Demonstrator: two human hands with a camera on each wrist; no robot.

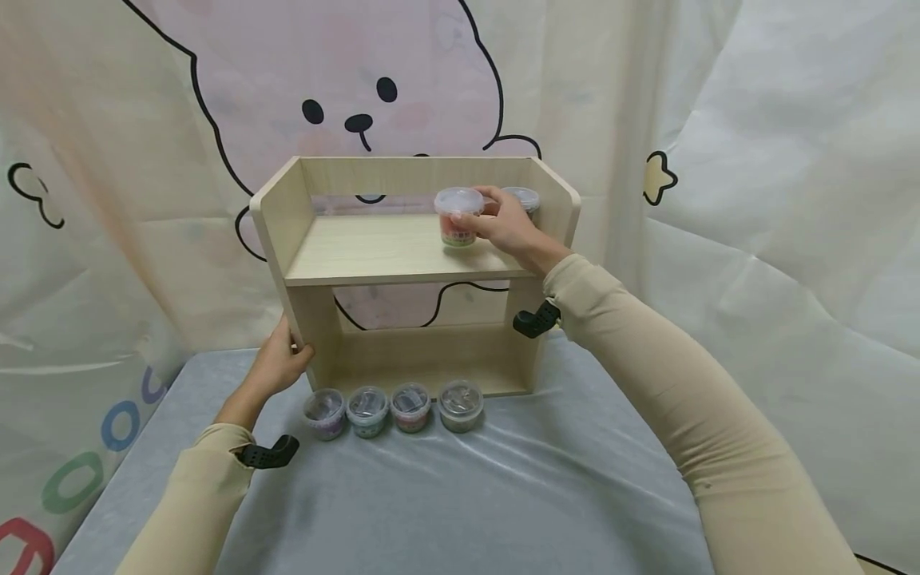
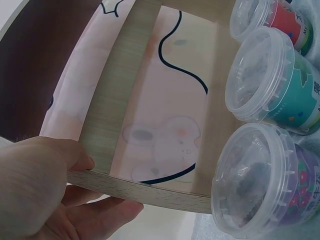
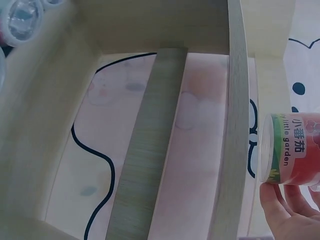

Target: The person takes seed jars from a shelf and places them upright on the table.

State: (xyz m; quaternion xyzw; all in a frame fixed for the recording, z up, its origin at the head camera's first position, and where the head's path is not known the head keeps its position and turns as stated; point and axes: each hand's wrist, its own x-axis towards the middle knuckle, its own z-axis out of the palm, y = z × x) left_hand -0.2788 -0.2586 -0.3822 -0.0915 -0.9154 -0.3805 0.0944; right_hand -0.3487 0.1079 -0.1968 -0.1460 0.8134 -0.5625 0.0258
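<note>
A small wooden shelf unit (image 1: 402, 255) stands on a grey-covered table (image 1: 460, 495). My right hand (image 1: 503, 224) grips a clear lidded cup with a red label (image 1: 458, 216) that stands on the upper shelf board; the right wrist view shows the same red cup (image 3: 292, 149) against my fingers (image 3: 290, 210). Another lidded cup (image 1: 523, 198) stands just behind that hand. My left hand (image 1: 280, 363) grips the left side panel (image 2: 145, 187) near its foot, thumb on top of the edge.
Several lidded cups (image 1: 391, 407) stand in a row on the table in front of the shelf, seen close in the left wrist view as purple (image 2: 260, 185), teal (image 2: 272, 80) and red (image 2: 272, 20) ones. A printed bear curtain (image 1: 345, 96) hangs behind.
</note>
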